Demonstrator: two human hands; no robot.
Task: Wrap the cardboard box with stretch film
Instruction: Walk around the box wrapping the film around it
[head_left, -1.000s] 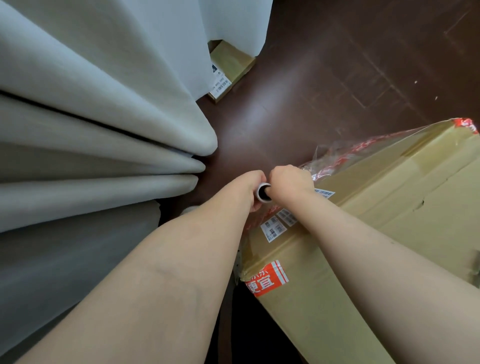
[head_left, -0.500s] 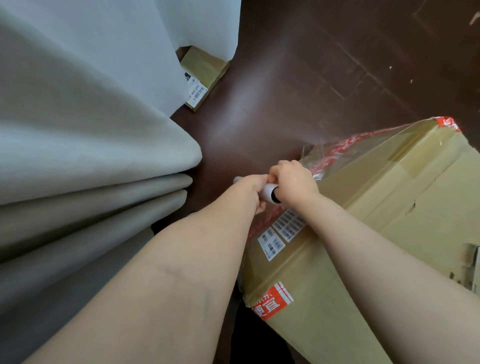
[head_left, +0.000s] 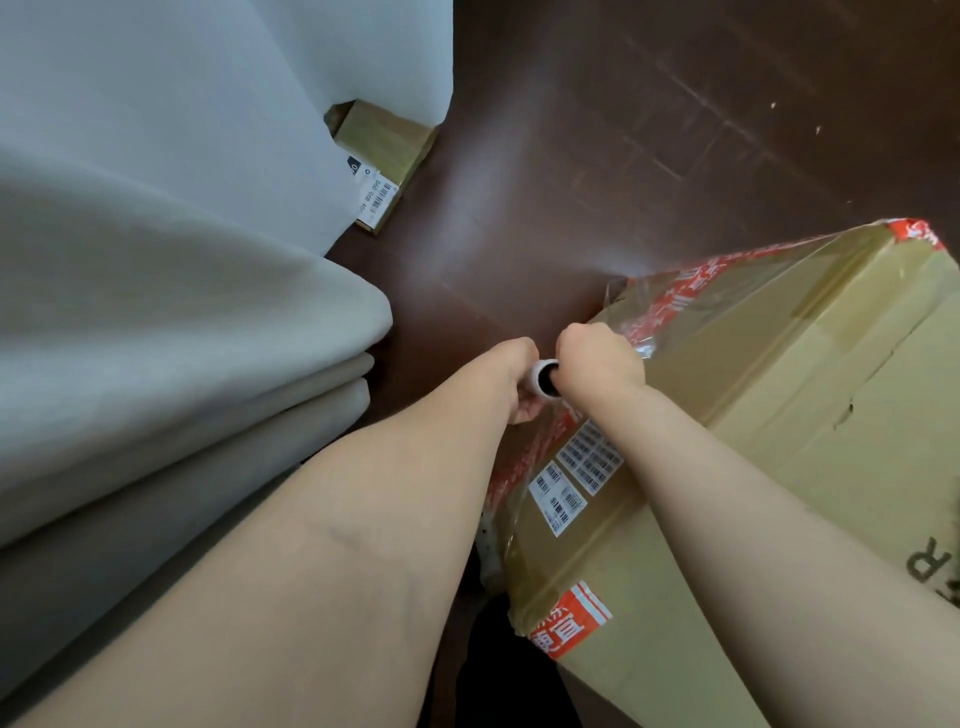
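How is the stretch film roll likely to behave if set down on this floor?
Probably rolls: the film roll is a round tube, and the floor looks smooth. Likely light: the left hand and right hand nearly hide it.

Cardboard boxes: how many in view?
2: the large box at right; the small box upper left, partly under the curtain. The curtain may hide others.

Matt brown cardboard box (head_left: 779, 415), glossy clear stretch film (head_left: 717, 296) wrinkled over its corner, white paper barcode labels (head_left: 571, 478), smooth white roll core (head_left: 536, 375), dark polished wooden floor (head_left: 623, 156), matt grey cloth curtain (head_left: 156, 260).
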